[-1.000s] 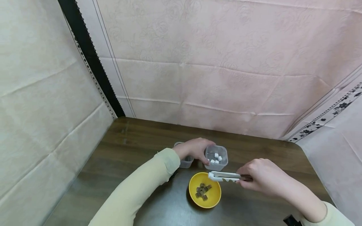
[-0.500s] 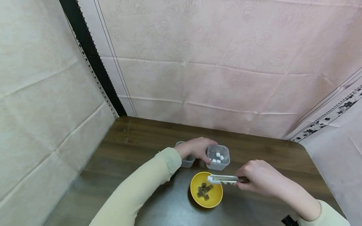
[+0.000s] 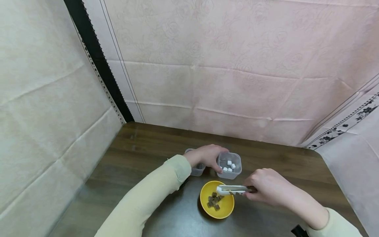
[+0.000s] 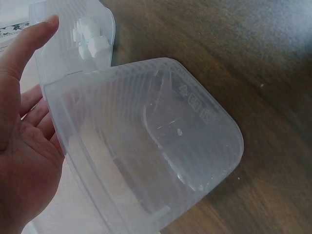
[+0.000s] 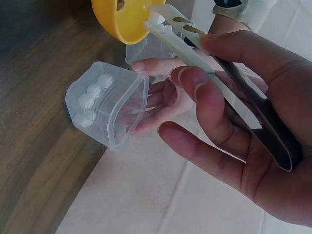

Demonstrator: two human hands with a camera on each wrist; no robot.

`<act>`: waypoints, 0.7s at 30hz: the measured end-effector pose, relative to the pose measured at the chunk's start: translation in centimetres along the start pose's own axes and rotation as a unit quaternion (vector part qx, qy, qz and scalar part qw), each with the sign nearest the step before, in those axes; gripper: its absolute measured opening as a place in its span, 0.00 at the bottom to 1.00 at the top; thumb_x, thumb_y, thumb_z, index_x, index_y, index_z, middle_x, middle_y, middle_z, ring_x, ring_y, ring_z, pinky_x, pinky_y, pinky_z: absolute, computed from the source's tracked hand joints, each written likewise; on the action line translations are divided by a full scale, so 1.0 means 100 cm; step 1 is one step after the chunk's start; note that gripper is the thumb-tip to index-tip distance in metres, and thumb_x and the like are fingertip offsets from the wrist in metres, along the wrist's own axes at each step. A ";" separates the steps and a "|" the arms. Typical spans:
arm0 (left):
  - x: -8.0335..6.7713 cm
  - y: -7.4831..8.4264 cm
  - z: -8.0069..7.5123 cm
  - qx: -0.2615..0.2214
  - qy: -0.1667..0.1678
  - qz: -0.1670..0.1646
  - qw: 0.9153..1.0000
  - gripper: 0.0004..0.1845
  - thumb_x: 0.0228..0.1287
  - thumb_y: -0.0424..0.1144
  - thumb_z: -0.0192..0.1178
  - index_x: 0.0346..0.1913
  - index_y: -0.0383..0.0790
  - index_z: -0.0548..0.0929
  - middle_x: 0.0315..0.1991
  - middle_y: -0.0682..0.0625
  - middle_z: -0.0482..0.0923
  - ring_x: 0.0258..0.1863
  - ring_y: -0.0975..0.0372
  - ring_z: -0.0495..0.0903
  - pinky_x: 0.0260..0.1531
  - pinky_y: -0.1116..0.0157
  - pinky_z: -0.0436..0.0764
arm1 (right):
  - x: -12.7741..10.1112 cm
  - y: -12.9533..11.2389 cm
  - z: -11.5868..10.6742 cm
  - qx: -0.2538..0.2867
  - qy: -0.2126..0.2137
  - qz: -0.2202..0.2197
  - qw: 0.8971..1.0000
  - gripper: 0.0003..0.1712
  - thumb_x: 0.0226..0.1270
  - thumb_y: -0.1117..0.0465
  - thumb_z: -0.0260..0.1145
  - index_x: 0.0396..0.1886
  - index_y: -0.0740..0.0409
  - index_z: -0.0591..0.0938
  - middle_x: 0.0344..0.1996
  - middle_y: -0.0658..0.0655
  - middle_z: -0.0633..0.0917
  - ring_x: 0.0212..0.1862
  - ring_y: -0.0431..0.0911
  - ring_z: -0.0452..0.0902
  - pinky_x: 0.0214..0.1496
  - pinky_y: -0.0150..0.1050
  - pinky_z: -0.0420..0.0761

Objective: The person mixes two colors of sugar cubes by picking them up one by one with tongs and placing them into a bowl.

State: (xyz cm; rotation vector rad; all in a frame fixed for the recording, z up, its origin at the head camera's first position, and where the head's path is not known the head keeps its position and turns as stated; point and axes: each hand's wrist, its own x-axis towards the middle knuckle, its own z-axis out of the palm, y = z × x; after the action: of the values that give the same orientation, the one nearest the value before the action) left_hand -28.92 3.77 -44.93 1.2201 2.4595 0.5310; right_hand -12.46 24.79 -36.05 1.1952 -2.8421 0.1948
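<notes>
My right hand (image 3: 266, 187) grips white tongs (image 3: 232, 190) by their handle. The tongs' tips hang over a yellow bowl (image 3: 225, 207) of brown cubes (image 3: 214, 199); I cannot tell if the tips hold anything. In the right wrist view the tongs (image 5: 195, 48) run from my right hand (image 5: 253, 146) to the bowl (image 5: 117, 19). My left hand (image 3: 205, 155) lies over an empty clear tub (image 3: 195, 171). Its thumb and straight fingers touch a second clear tub (image 3: 235, 172) holding white cubes (image 3: 229, 165). The left wrist view shows the empty tub (image 4: 156, 141) beside my left hand (image 4: 24, 146).
Everything stands on a dark wooden table (image 3: 142, 154) with a rounded right corner. Pink and cream cloth walls (image 3: 225, 72) close it in behind and on both sides. A small black object (image 3: 297, 230) shows at the bottom right edge.
My right hand has carried the tongs a little left and down, so their tips now reach further over the yellow bowl. The left hand and both tubs have stayed put.
</notes>
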 end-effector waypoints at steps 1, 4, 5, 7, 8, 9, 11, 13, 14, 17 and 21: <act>0.000 0.000 0.000 -0.001 0.000 0.000 1.000 0.46 0.58 0.49 0.82 0.78 0.44 0.73 0.72 0.50 0.78 0.66 0.61 0.77 0.70 0.62 0.77 | 0.001 0.000 0.000 -0.001 0.000 0.001 1.000 0.24 0.54 0.58 0.80 0.16 0.37 0.72 0.16 0.30 0.61 0.21 0.28 0.55 0.21 0.28 0.57; 0.000 0.002 -0.003 -0.004 -0.001 -0.001 1.000 0.46 0.58 0.49 0.82 0.78 0.44 0.73 0.72 0.50 0.78 0.65 0.61 0.77 0.70 0.62 0.77 | 0.003 -0.001 0.000 -0.006 -0.004 0.006 1.000 0.24 0.54 0.58 0.80 0.15 0.37 0.71 0.16 0.31 0.62 0.21 0.29 0.55 0.22 0.29 0.57; 0.000 0.002 -0.003 -0.003 -0.001 -0.001 1.000 0.46 0.58 0.49 0.82 0.78 0.44 0.73 0.72 0.50 0.78 0.65 0.61 0.77 0.70 0.62 0.77 | 0.003 -0.002 -0.001 -0.008 -0.007 0.009 1.000 0.24 0.54 0.58 0.80 0.15 0.37 0.71 0.16 0.31 0.61 0.21 0.29 0.54 0.22 0.29 0.57; 0.000 0.003 -0.004 -0.002 -0.002 -0.002 1.000 0.46 0.58 0.49 0.82 0.78 0.44 0.73 0.72 0.50 0.78 0.65 0.61 0.77 0.70 0.62 0.77 | 0.005 -0.003 0.000 -0.010 -0.016 0.012 1.000 0.24 0.54 0.57 0.80 0.15 0.38 0.71 0.15 0.32 0.61 0.21 0.30 0.54 0.22 0.29 0.57; 0.000 0.003 -0.005 -0.002 -0.003 -0.002 1.000 0.46 0.58 0.49 0.82 0.78 0.44 0.73 0.72 0.50 0.78 0.65 0.61 0.77 0.70 0.62 0.77 | 0.006 -0.004 0.000 -0.011 -0.021 0.015 1.000 0.24 0.54 0.57 0.80 0.15 0.38 0.71 0.15 0.32 0.60 0.21 0.30 0.53 0.22 0.29 0.56; 0.000 0.003 -0.005 -0.001 -0.003 -0.004 1.000 0.46 0.58 0.49 0.82 0.78 0.44 0.73 0.72 0.50 0.78 0.65 0.61 0.77 0.70 0.62 0.77 | 0.007 -0.005 0.000 -0.012 -0.027 0.017 0.999 0.24 0.55 0.57 0.80 0.15 0.38 0.71 0.15 0.33 0.60 0.21 0.30 0.53 0.22 0.30 0.55; 0.000 0.003 -0.005 -0.001 -0.003 -0.004 1.000 0.46 0.58 0.49 0.82 0.78 0.44 0.73 0.72 0.50 0.78 0.66 0.61 0.77 0.70 0.62 0.77 | 0.009 -0.006 0.000 -0.014 -0.035 0.018 0.999 0.24 0.55 0.57 0.79 0.14 0.39 0.71 0.15 0.33 0.59 0.21 0.30 0.52 0.22 0.30 0.54; 0.000 0.003 -0.005 0.000 -0.004 -0.005 1.000 0.46 0.58 0.49 0.82 0.78 0.44 0.73 0.72 0.50 0.78 0.66 0.61 0.77 0.70 0.62 0.76 | 0.011 -0.008 0.001 -0.012 -0.044 0.019 0.999 0.24 0.54 0.57 0.79 0.14 0.39 0.71 0.15 0.33 0.59 0.20 0.30 0.52 0.21 0.30 0.53; 0.000 0.003 -0.005 0.001 -0.005 -0.004 1.000 0.46 0.58 0.49 0.82 0.78 0.44 0.73 0.72 0.50 0.78 0.66 0.61 0.77 0.70 0.62 0.76 | 0.011 -0.008 0.001 -0.012 -0.048 0.018 0.999 0.24 0.54 0.57 0.79 0.14 0.39 0.71 0.14 0.33 0.59 0.20 0.30 0.52 0.21 0.30 0.53; 0.000 0.003 -0.005 -0.002 -0.007 -0.006 1.000 0.46 0.58 0.49 0.82 0.78 0.44 0.73 0.72 0.51 0.78 0.66 0.61 0.77 0.71 0.62 0.76 | 0.012 -0.010 0.002 -0.011 -0.060 0.017 0.998 0.25 0.54 0.57 0.79 0.13 0.39 0.71 0.14 0.33 0.59 0.19 0.30 0.52 0.20 0.30 0.54; -0.001 0.003 -0.003 -0.004 -0.009 -0.010 1.000 0.46 0.58 0.49 0.82 0.78 0.45 0.73 0.73 0.51 0.77 0.66 0.61 0.77 0.71 0.62 0.76 | 0.013 -0.012 0.002 -0.015 -0.074 0.018 0.997 0.25 0.53 0.57 0.80 0.12 0.39 0.71 0.14 0.34 0.59 0.19 0.31 0.52 0.20 0.30 0.53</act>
State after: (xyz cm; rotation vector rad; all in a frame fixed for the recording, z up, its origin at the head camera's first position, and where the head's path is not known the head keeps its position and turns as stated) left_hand -28.84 3.80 -44.50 1.1897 2.4496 0.5223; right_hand -12.52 23.01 -36.04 1.2011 -2.9824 0.0662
